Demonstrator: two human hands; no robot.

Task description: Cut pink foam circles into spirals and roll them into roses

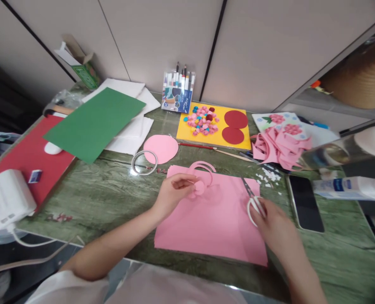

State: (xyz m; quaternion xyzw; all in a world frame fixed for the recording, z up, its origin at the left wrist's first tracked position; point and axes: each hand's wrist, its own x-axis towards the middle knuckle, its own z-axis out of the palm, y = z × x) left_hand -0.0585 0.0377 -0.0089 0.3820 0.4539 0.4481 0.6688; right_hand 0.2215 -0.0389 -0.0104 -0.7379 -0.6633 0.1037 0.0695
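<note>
In my left hand [178,190] the fingertips pinch a small pink paper spiral [200,186], part of which curls up as a loose strip behind it. My right hand [272,221] is wrapped round the white handles of a pair of scissors [249,189], whose blades point away from me to the upper left. Both hands are above a stack of pink paper sheets [206,232] lying on the table. A pink paper disc [162,148] rests just beyond, with a roll of tape [136,168] overlapping its edge.
Behind are a yellow sheet [182,134] bearing small coloured rolls and red discs, and a marker pack [174,101]. Pink scraps [280,145], a phone [306,203] and a white bottle [358,188] lie right. Green [95,122] and red sheets [12,145] and a white charger [8,198] are left.
</note>
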